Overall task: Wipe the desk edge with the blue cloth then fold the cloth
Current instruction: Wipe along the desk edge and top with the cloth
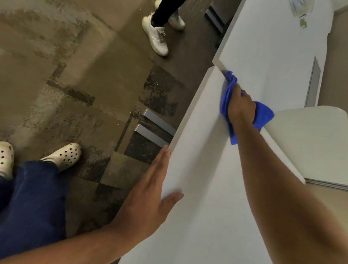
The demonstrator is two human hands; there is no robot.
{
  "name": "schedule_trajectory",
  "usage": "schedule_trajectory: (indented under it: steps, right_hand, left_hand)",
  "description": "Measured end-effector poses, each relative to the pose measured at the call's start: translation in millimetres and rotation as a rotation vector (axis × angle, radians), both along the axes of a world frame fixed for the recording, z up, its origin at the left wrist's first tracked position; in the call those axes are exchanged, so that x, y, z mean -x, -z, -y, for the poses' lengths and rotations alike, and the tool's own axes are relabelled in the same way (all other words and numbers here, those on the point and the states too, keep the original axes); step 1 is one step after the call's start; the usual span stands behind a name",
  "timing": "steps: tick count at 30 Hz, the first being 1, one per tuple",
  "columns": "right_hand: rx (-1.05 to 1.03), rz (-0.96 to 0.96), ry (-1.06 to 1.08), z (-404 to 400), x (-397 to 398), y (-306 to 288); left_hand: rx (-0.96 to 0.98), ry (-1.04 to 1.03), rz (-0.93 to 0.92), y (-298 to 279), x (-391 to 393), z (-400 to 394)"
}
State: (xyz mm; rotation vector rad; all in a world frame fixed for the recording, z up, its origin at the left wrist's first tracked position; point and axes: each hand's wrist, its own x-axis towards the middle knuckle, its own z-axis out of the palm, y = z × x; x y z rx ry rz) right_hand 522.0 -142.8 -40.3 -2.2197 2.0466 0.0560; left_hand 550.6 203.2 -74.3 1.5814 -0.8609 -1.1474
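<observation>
A white desk [202, 191] runs diagonally from lower middle to upper right. My right hand [240, 106] is shut on a bunched blue cloth [264, 113], which it presses onto the desk top at the narrow gap where this desk meets a second white desk [270, 48]. Part of the cloth sticks out ahead of my fingers into that gap, and part hangs out behind my palm. My left hand [149, 197] lies flat with fingers straight along the near desk's left edge, thumb resting on the top surface, holding nothing.
Another person's legs in white sneakers [158, 38] stand on the carpet at the top. My own feet in white clogs [65, 155] are at the lower left. Metal desk legs [154, 129] show under the edge. A clear packet [298, 1] lies on the far desk.
</observation>
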Motion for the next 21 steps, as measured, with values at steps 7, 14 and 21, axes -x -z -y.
schedule_trajectory:
  steps: [7, 14, 21]
  right_hand:
    - [0.150, -0.003, -0.229, -55, -78, 22]
    - [0.013, 0.082, -0.441, -161, -28, 13]
    - [-0.067, 0.121, -0.721, -154, -4, 5]
  left_hand:
    - [-0.027, 0.022, 0.041, 0, 0, 1]
    - [-0.039, -0.009, 0.058, 0, 1, 4]
    - [-0.036, -0.043, 0.071, 0, -1, 5]
